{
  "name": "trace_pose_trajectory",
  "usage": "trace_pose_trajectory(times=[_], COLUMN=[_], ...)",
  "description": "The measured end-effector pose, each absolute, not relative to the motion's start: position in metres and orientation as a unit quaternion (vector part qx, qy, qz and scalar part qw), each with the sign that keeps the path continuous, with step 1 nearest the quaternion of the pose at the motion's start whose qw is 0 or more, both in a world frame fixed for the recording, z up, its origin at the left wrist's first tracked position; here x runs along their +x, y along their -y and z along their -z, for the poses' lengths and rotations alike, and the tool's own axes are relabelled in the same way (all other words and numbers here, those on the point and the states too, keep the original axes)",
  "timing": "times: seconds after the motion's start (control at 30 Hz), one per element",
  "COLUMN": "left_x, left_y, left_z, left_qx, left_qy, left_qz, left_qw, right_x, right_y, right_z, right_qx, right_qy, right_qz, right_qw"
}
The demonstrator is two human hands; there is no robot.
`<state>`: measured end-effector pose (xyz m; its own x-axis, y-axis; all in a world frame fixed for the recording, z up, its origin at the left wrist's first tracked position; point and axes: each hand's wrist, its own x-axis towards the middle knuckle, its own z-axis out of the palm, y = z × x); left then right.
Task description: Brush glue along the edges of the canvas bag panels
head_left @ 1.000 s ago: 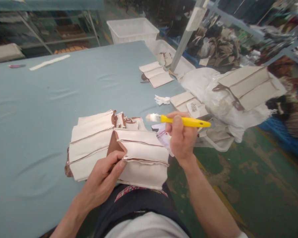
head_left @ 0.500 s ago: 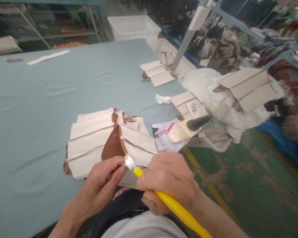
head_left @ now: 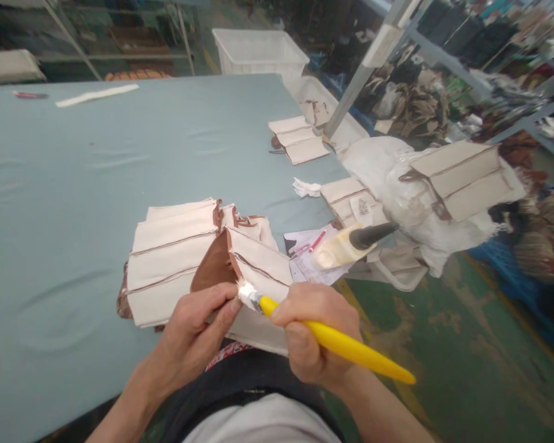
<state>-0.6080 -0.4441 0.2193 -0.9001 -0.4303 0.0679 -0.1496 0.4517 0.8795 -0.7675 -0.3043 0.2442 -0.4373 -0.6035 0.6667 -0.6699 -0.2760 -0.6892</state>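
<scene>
My left hand [head_left: 197, 335] pinches the near edge of a cream fabric piece [head_left: 263, 271] with brown lining, held over my lap at the table's front edge. In my right hand [head_left: 314, 335] is a yellow-handled brush [head_left: 341, 346]; its white bristle tip touches the seam of that piece right beside my left thumb. Under and behind the held piece lies a stack of similar cream pieces [head_left: 170, 264] with brown trim.
A cream glue bottle [head_left: 344, 245] with a dark nozzle lies on papers to the right. More cream pieces [head_left: 299, 140] sit farther back, and a plastic-wrapped bundle [head_left: 443, 184] lies right. White bins [head_left: 258, 52] stand behind the blue-grey table [head_left: 74, 184].
A second ago my right hand held the brush raised near the glue bottle. It came down to the seam, and the brush now lies flatter along the edge. My left hand keeps its pinch.
</scene>
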Motion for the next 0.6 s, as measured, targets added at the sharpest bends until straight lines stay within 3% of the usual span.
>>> trace_pose_trajectory(times=[0.23, 0.53, 0.6], left_x=[-0.61, -0.61, -0.61], left_y=[0.447, 0.458, 0.46], left_z=[-0.22, -0.23, -0.23], left_qx=[0.205, 0.147, 0.135], left_qy=[0.807, 0.803, 0.807], left_qz=[0.526, 0.542, 0.537], left_qw=[0.175, 0.201, 0.202], right_x=[-0.773, -0.828, -0.833], right_y=[0.317, 0.312, 0.314], right_z=[-0.227, -0.257, -0.264], right_qx=[0.237, 0.233, 0.236], right_qy=[0.579, 0.495, 0.504], right_qz=[-0.767, -0.735, -0.717], right_qw=[-0.146, -0.4, -0.42])
